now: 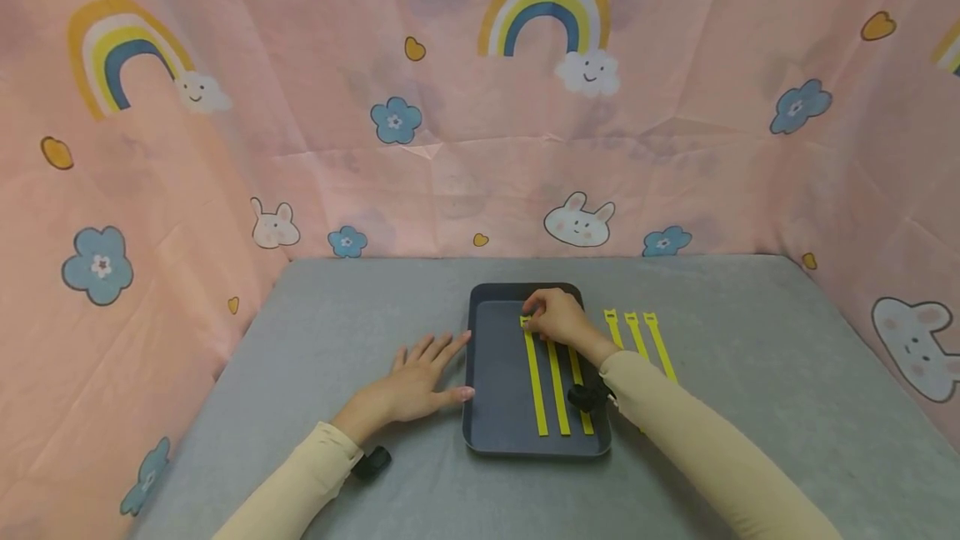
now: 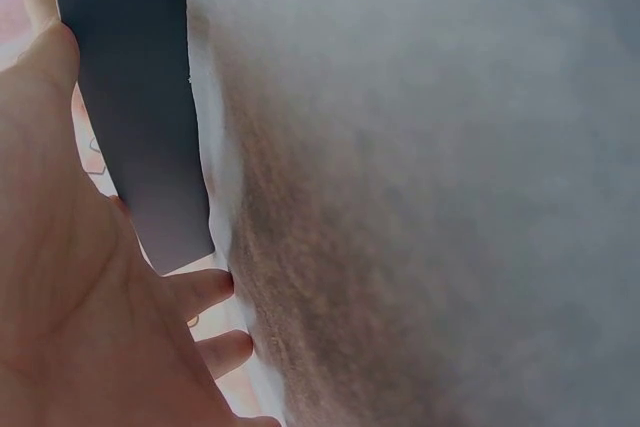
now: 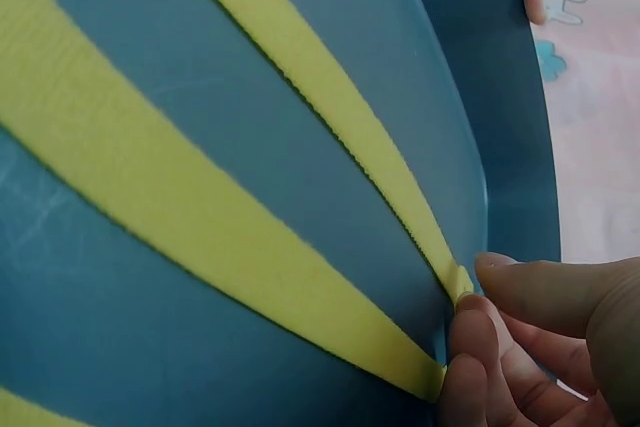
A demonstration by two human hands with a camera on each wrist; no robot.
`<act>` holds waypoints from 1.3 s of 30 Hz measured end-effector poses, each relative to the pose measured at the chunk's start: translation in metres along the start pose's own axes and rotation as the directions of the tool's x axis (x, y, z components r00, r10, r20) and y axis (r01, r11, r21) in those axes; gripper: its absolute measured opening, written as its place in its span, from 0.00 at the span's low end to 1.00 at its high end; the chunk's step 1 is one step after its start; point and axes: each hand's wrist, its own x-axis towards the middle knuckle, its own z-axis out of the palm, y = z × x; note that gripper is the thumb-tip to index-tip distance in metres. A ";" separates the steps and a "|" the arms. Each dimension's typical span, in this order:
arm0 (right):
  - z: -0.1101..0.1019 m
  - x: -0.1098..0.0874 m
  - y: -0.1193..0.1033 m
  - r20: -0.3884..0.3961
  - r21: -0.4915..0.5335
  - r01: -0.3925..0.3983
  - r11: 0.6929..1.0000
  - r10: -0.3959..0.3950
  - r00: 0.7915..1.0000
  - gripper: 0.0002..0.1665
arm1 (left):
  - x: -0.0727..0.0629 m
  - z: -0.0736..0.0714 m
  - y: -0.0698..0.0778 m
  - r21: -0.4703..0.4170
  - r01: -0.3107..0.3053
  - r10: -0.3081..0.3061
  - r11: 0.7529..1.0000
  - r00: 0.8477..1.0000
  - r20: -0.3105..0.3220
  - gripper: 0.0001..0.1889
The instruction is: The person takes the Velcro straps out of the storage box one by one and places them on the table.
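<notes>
A dark grey rectangular tray [image 1: 497, 382] lies on the table with three yellow hook-and-loop cable ties in it, side by side lengthwise. At the far end of the tray my right hand [image 1: 558, 317] pinches the slotted head of the leftmost cable tie [image 1: 536, 382] between thumb and fingers. The right wrist view shows the tip of this cable tie [image 3: 400, 192] at the thumb, close to the tray's wall. Another cable tie [image 3: 230, 257] lies beside it. My left hand [image 1: 405, 390] is spread, its fingertips and thumb touching the tray's left side [image 2: 140, 117].
Right of the tray, three more yellow cable ties [image 1: 660, 344] lie on the grey cloth-covered table [image 1: 360, 307], partly hidden by my right forearm. A pink patterned curtain [image 1: 450, 182] stands behind the table and at both sides.
</notes>
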 end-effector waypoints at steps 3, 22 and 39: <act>0.000 -0.001 -0.001 -0.006 -0.007 -0.006 1.000 0.006 1.000 0.16 | 0.000 0.001 -0.001 -0.004 -0.001 0.001 1.000 1.000 -0.002 0.45; 0.000 -0.002 0.000 0.012 -0.048 0.065 0.997 -0.064 0.998 0.19 | 0.001 0.000 0.000 -0.007 0.006 -0.006 1.000 1.000 -0.003 0.45; 0.014 -0.002 -0.012 -0.023 -0.104 0.061 0.993 -0.064 0.998 0.16 | 0.001 0.001 0.000 -0.001 0.006 -0.006 1.000 1.000 -0.003 0.45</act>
